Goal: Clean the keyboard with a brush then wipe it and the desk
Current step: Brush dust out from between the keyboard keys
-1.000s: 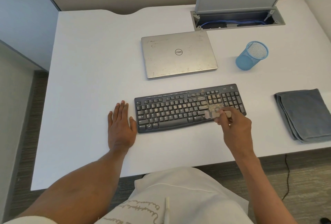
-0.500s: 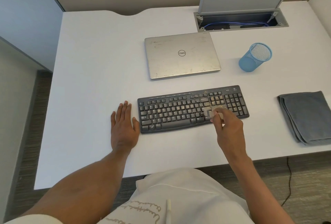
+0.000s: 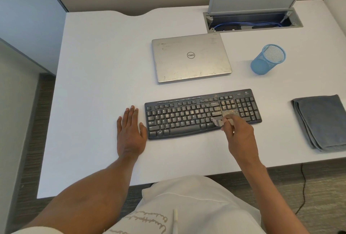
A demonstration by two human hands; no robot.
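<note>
Right hand pinching small pale brush, fingers curling round handle, bristles touching dark grey plastic keyboard lying mid white table. Left hand resting flat beside keyboard's left end, fingers straight, holding nothing. Tan dust patch sitting just beyond bristles. Better doing short light strokes one way, sweeping dust off edge, not into gaps.

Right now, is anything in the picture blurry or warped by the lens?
Head view: the brush in the right hand looks blurred; the keyboard and left hand are sharp; the desk edges slant and splay, which suggests wide-angle distortion; lighting is soft, with only faint shadows.
</note>
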